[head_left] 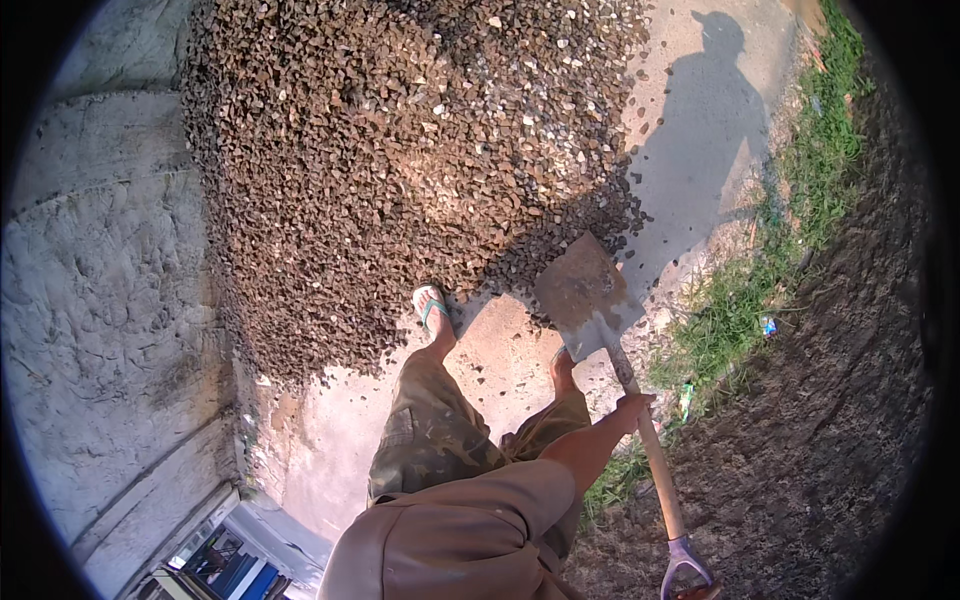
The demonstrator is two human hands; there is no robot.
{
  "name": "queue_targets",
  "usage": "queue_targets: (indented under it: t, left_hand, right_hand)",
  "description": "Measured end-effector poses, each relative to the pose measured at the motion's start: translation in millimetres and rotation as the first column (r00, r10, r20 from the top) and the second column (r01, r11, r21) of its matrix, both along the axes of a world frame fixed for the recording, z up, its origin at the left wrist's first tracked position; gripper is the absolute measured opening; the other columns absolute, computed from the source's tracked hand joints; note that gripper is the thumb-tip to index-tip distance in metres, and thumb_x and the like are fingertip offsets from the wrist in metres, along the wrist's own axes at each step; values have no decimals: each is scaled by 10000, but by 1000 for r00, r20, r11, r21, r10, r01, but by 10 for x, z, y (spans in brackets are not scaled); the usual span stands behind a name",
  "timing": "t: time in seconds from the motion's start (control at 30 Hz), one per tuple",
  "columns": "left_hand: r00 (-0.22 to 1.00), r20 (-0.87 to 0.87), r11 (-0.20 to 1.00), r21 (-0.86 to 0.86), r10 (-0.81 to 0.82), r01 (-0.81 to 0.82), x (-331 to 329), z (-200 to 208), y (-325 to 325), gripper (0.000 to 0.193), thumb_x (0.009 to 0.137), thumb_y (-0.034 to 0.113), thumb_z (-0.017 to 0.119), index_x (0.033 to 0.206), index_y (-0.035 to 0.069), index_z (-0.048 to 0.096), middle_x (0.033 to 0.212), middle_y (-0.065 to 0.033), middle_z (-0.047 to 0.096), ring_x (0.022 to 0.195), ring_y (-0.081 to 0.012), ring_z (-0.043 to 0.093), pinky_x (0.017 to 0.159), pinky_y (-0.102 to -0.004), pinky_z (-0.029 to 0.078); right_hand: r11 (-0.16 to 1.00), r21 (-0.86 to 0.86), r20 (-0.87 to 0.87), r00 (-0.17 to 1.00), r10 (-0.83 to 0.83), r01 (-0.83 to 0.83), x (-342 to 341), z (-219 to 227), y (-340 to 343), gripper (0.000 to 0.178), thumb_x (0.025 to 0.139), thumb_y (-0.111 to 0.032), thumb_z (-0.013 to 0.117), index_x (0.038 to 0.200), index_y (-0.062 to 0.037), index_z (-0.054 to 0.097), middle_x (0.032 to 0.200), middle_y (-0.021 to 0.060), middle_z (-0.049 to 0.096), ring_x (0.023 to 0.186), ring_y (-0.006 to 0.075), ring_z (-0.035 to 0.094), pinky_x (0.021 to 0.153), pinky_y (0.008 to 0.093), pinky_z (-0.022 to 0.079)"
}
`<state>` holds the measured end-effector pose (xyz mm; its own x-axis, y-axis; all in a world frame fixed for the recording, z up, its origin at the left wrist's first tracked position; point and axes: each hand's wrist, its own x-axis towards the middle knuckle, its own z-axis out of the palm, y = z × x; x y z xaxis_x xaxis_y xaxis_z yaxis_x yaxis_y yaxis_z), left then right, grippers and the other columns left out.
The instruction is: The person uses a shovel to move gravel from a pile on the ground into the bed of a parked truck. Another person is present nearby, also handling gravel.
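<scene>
I hold a shovel, its flat, brown-stained blade (582,285) out to the right of my feet at the near edge of the gravel heap (400,170). No stones show on the blade. My left arm reaches across my body, and my left hand (635,408) is closed around the lower part of the wooden shaft (660,475). At the bottom of the picture my right hand (702,593), mostly cut off, grips the D-shaped handle (682,560). Whether the blade touches the ground, I cannot tell.
My feet, in flip-flops (430,303), stand on concrete (340,450) beside the heap. A rough grey wall (110,290) rises on the left. To the right run a grass strip (740,310) with litter (768,326) and dark soil (800,460). My shadow (705,130) falls ahead.
</scene>
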<state>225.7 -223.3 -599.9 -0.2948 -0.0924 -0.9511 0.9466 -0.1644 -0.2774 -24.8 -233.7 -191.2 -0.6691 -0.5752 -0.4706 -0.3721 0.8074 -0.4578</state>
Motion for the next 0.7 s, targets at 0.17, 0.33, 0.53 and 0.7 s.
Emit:
queue_targets:
  t: [0.17,0.33,0.53,0.7]
  left_hand:
    - [995,67,997,-21,72,-71,1151,-317,3,226,693,84,708,821,9,538,697,-80,548,562,-181,546,490,-333,468]
    - [941,259,974,-12,220,-225,1866,-108,353,159,669,80,703,726,29,564,664,-89,555,556,-189,549,482,-332,442]
    - [830,357,903,-140,429,-407,3170,-21,1466,138,716,64,670,759,23,546,680,-82,533,555,-201,531,483,-354,446]
    - [809,436,890,38,394,-454,4571,289,2434,135,772,117,649,699,5,634,618,-107,579,451,-205,528,407,-338,427]
  right_hand:
    - [1000,-21,-174,984,19,-23,1050,-632,-136,414,825,-486,455,619,-145,341,469,-28,299,326,85,288,279,255,220]
    - [994,-40,-145,985,97,-104,1604,-752,-91,435,827,-486,457,584,-144,340,474,-15,341,330,85,306,281,238,222]
    - [980,-17,95,975,200,-199,2853,-720,474,413,820,-444,492,589,-130,355,478,-6,363,347,86,300,312,226,240]
    - [181,-130,-368,217,904,-975,3150,-1102,849,480,829,-390,486,1049,37,509,532,42,449,441,213,424,390,286,338]
